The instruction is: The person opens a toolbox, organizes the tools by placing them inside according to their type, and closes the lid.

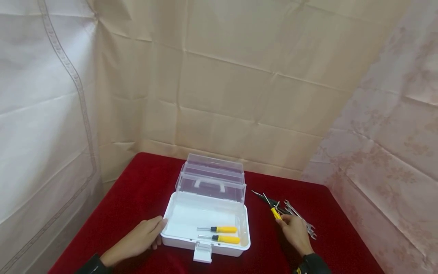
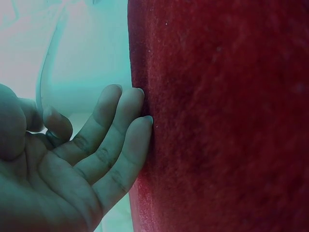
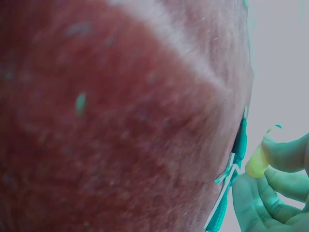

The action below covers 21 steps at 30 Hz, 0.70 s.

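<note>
An open white toolbox [image 1: 191, 211] lies on a red cloth, its clear lid [image 1: 213, 182] tipped back. My left hand [image 1: 145, 233] grips the left rim between thumb and index finger. In the left wrist view, the other fingers [image 2: 118, 140] reach down to the cloth. My right hand [image 1: 295, 230] pinches a yellow-handled screwdriver [image 1: 275, 214], shaft pointing up and away, right of the box. The handle [image 3: 258, 162] shows between thumb and fingers in the right wrist view. Inside the box, two similar screwdrivers [image 1: 226, 229] lie side by side near the front.
Silver open-end wrenches [image 1: 299, 215] lie just beyond my right hand. Dark-handled tools [image 1: 270, 200] lie beside them. The box's front latch [image 1: 203, 253] hangs down. Behind the red-covered table [image 1: 147, 182] hang beige cloth walls [image 1: 226, 95].
</note>
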Motion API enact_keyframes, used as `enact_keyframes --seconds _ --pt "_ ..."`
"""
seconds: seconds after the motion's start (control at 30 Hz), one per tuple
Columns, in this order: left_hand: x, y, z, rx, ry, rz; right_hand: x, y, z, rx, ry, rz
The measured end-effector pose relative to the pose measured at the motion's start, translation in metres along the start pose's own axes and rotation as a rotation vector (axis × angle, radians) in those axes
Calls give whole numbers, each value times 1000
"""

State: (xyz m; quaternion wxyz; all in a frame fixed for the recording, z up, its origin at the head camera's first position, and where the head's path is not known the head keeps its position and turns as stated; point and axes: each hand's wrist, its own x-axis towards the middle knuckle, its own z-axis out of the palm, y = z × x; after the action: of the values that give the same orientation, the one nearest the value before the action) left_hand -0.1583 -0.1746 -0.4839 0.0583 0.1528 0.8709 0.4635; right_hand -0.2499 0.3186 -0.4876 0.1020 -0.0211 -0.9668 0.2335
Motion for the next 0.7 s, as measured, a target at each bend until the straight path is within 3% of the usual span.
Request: enact_keyframes --seconds 0.23,0.7 --pt "0 -2 1 2 7 16 0 -7 -2 23 12 49" --pt "0 -2 1 -5 6 19 -6 -5 -3 67 105 40"
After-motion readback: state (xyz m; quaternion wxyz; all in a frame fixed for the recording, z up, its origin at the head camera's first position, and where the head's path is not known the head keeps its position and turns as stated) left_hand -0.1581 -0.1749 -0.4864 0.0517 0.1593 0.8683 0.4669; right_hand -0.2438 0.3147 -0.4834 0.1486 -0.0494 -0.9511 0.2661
